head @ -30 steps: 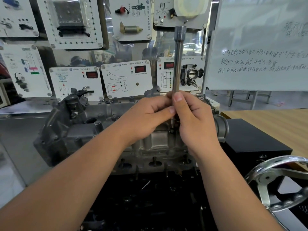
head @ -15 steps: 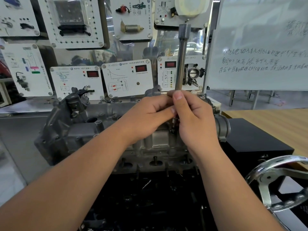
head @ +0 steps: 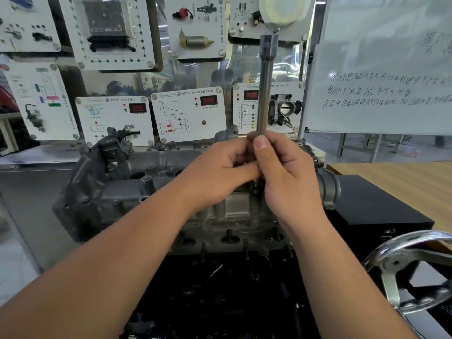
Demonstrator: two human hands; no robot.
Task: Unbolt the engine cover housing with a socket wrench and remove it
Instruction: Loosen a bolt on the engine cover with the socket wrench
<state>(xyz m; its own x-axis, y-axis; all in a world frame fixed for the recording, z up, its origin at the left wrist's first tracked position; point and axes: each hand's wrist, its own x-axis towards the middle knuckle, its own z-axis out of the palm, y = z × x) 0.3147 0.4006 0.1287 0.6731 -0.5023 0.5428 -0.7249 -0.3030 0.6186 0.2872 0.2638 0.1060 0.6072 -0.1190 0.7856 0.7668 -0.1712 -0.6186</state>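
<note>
Both hands grip the upright socket wrench [head: 265, 89].
Left hand [head: 220, 172] and right hand [head: 288, 177] curl their fingers around it above the engine cover housing [head: 127, 192]; unbolting seems underway, next it needs steady turning.

The socket wrench [head: 265, 94] is smooth, brushed steel with a soft sheen. The engine cover [head: 127, 192] is dull grey cast metal, rough and grimy. The handwheel [head: 403, 270] is bright polished metal. The worktop [head: 396, 182] is pale matt wood grain, the box [head: 371, 206] on it matt black. The whiteboard [head: 381, 64] is glossy.
</note>
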